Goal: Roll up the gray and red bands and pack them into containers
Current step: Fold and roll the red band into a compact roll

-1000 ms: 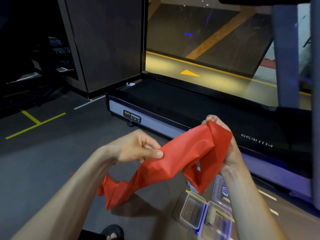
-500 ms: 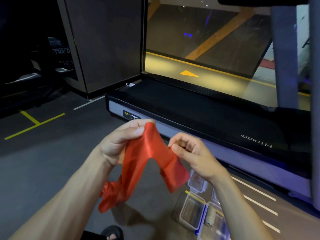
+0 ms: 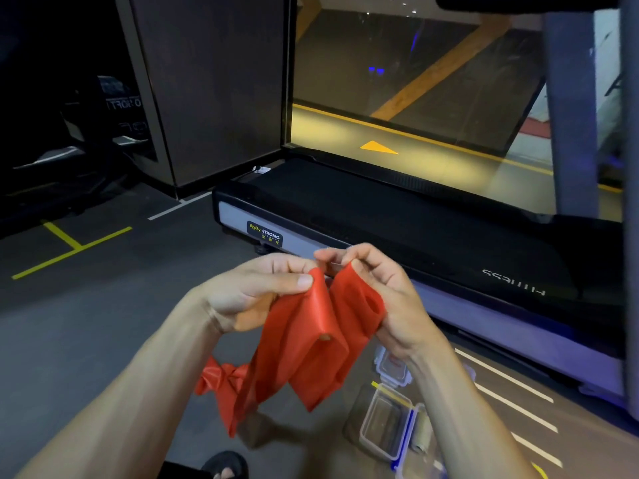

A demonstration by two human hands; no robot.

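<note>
Your left hand point(image 3: 256, 292) and right hand point(image 3: 377, 288) both pinch the top of the red band point(image 3: 311, 340), close together. The rest of the band hangs down and to the left, so roll from the top. The open container point(image 3: 383, 423) waits near right.

One red band point(image 3: 311, 344), two hands, and three clear containers point(image 3: 385, 423) on the floor just beside one treadmill point(image 3: 397, 216).

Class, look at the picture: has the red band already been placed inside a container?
No, both hands still hold the red band in the air above the floor.
</note>
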